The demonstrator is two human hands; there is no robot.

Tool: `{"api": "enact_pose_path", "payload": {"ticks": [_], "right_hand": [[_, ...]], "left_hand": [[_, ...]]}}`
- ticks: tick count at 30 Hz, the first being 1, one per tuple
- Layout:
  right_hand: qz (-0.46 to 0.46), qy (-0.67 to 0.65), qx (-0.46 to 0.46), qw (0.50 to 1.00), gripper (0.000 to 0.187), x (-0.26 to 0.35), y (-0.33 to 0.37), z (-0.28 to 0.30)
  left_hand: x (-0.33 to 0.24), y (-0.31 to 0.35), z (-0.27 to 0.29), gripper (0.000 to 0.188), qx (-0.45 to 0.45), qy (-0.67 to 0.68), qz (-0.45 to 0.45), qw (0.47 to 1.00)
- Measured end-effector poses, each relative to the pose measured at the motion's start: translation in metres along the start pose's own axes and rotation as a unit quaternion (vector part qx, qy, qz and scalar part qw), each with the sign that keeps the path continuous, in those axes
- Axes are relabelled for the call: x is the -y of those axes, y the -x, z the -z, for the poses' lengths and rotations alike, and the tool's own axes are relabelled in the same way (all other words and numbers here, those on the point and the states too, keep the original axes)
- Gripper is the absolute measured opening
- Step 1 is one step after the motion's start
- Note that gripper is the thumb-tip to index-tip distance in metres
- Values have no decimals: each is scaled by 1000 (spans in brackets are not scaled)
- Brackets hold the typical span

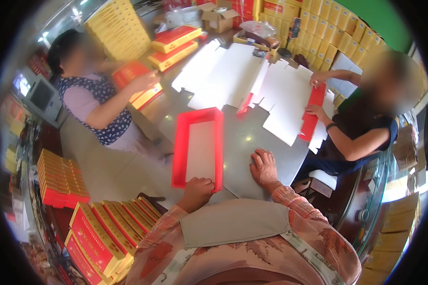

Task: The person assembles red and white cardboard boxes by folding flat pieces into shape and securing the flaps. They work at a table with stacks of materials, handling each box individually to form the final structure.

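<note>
My left hand (198, 194) is close to me, at the near end of an open red box (218, 152). Its fingers are curled in tight and look to have hold of the short near wall, though I cannot see their tips. I think that thin wall is easy to pinch, and holding it stops the box from sliding. My right hand (264, 168) lies palm down on the grey tabletop (235, 166), to the right of the box and not touching it. Those fingers are nearly straight and have nothing in them; maybe I am leaning there.

Low on my left, yellow and red boxes (97, 237) lean in a row, perhaps so many fit in a small spot.

The open red box sits on the tabletop in front of me, long sides pointing away, open side up, so its pale floor shows.

Past it on the left, a person (93, 102) holds a gift box (130, 72). On the right, another person (366, 121) has two hands, set apart, on a red strip (316, 104), maybe to keep it straight. White sheets (218, 71) lie flat between them.

Far back, yellow cartons (325, 28) are piled high, likely to save room.
</note>
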State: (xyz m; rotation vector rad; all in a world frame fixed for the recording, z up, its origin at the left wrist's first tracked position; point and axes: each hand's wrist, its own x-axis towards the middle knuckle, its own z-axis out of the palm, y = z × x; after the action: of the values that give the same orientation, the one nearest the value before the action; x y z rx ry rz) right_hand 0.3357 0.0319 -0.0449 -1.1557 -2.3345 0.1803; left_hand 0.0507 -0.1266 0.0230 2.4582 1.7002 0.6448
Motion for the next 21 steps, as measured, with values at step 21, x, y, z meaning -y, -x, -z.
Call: {"api": "enact_pose_path", "payload": {"ticks": [21], "right_hand": [[-26,13,0,1000,42,1,-10,-2]], "left_hand": [[144,-225,110,13,-150,-149,-48,976]]}}
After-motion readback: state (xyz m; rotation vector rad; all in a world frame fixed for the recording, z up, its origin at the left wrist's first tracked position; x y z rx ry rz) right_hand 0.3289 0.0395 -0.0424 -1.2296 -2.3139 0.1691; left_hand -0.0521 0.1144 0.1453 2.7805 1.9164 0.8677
